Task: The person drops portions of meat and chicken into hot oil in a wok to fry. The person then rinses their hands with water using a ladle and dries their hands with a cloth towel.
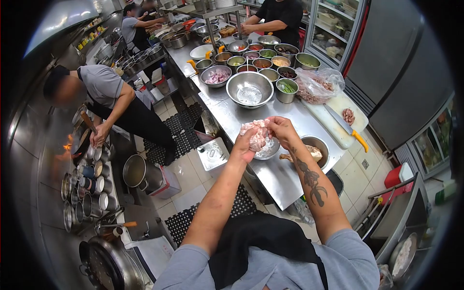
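Observation:
Before me, my left hand (245,145) and my right hand (281,129) are both closed on a pale pink piece of raw meat (257,134), which looks dusted with white powder. The left fingers wrap its lower left side, while the right ones pinch its upper right edge. Partly hidden beneath is a bowl of white powder (267,152) at the counter's edge. Right of it, behind my tattooed forearm, stands a metal bowl (325,146) with a pale meat piece and a bone end in it. A large steel bowl (232,92) sits just beyond my hands.
An orange-handled knife (340,122) lies on a white cutting board (316,113) beside a meat chunk (348,116) and a bag of meat (316,87). Several ingredient containers crowd the steel counter (220,104). A co-worker (108,92) at left holds a pan near flames (67,145).

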`<state>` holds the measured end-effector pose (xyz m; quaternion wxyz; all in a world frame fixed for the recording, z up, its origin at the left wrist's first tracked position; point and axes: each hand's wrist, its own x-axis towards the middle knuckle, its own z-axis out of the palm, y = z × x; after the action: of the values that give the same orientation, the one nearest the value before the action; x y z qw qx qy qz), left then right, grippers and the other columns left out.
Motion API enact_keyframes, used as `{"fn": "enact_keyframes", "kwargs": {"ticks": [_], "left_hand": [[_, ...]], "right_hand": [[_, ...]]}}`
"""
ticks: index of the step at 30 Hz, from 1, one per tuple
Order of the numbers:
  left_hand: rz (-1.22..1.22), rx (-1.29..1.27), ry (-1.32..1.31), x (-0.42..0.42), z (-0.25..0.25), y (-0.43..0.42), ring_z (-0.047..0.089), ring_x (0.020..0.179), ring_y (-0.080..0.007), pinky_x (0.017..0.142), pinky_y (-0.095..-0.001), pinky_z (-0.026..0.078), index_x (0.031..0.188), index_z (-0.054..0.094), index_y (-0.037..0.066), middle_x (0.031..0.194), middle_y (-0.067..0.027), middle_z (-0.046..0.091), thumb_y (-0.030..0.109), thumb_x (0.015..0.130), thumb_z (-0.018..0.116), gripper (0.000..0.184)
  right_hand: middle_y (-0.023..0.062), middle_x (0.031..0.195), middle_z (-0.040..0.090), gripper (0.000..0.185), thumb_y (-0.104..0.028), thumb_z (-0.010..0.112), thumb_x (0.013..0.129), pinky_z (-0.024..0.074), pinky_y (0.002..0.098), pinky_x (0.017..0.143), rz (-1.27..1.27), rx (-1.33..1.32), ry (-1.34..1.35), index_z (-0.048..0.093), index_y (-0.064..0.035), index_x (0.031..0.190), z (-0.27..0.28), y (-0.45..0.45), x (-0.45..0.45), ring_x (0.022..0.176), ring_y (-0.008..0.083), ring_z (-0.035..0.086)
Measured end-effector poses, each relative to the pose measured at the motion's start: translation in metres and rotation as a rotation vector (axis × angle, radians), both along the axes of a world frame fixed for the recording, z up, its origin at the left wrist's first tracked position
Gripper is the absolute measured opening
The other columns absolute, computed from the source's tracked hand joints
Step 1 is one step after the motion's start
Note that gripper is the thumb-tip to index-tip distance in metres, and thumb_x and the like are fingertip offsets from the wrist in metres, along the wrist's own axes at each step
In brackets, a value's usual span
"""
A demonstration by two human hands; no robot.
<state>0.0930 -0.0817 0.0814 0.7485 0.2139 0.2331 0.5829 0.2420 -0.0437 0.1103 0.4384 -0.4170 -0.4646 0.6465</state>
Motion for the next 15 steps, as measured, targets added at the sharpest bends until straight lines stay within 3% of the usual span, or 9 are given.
{"fn": "enact_keyframes", "kwargs": {"ticks": [3,6,7,12,15], "left_hand": [[-0.068,0.124,0.043,-0.007,0.006,-0.003,0.062,0.077,-0.0182,0.058,-0.0275,0.051,0.108,0.055,0.004,0.090,-0.0082,0.063,0.022,0.084,0.060,0.031],[-0.026,0.043,0.091,-0.015,0.016,-0.014,0.062,0.076,-0.0181,0.058,-0.0269,0.051,0.107,0.055,0.004,0.089,-0.0077,0.063,0.025,0.085,0.060,0.031],[-0.014,0.025,0.058,-0.019,0.013,-0.016,0.063,0.077,-0.0186,0.058,-0.0285,0.052,0.102,0.058,0.004,0.088,-0.0085,0.064,0.023,0.087,0.060,0.024],[0.121,0.022,0.086,-0.037,0.011,-0.038,0.062,0.074,-0.0173,0.056,-0.0271,0.050,0.103,0.057,0.005,0.087,-0.0064,0.063,0.023,0.085,0.060,0.025],[0.169,0.092,0.009,-0.062,0.020,-0.057,0.062,0.073,-0.0168,0.056,-0.0274,0.050,0.102,0.058,0.004,0.086,-0.0079,0.064,0.019,0.083,0.062,0.025]], "right_hand": [[0.0036,0.070,0.060,0.011,-0.005,0.056,0.085,0.0442,0.0224,0.049,0.023,-0.082,0.104,0.061,0.0008,0.093,0.007,-0.004,-0.006,0.054,0.0096,0.053],[0.0031,0.071,0.059,0.013,-0.006,0.054,0.086,0.0447,0.0222,0.050,0.085,-0.058,0.120,0.061,0.0000,0.096,0.012,-0.012,-0.015,0.056,0.0096,0.054],[0.0028,0.072,0.059,0.014,-0.007,0.055,0.086,0.0448,0.0220,0.051,0.123,-0.006,0.098,0.061,-0.0001,0.097,0.011,-0.015,-0.019,0.057,0.0094,0.054],[0.0018,0.072,0.060,0.015,-0.011,0.061,0.085,0.0445,0.0219,0.051,0.184,0.154,-0.031,0.061,0.0001,0.095,0.015,-0.028,-0.048,0.057,0.0082,0.053],[0.0031,0.071,0.061,0.012,-0.009,0.061,0.085,0.0431,0.0219,0.049,0.229,0.066,0.075,0.061,0.0010,0.092,0.020,-0.032,-0.071,0.056,0.0097,0.054]]}}
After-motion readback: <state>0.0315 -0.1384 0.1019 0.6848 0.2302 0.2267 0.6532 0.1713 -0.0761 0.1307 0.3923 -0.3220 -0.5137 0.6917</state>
